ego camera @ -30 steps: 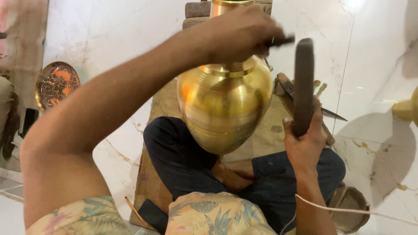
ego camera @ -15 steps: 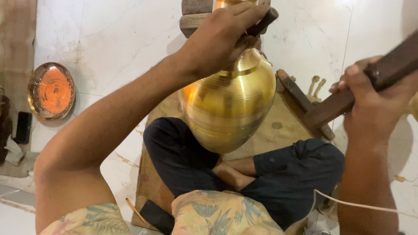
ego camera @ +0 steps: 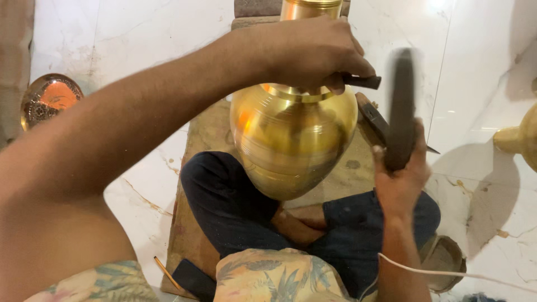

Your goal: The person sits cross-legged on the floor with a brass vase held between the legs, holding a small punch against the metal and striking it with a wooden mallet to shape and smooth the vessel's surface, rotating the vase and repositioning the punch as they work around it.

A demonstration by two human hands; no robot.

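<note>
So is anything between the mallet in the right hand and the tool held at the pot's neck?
Nothing visible: open air separates the dark mallet in the right hand from the tool the left hand holds against the brass pot.

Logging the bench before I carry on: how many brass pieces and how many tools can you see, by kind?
Brass pots: 2, the big pot under the left hand, and part of another at the right edge.
Round embossed plates: 1.
Dark bar tools: 2, a punch in the left hand and a blurred striker in the right hand.
Total: 5.
</note>
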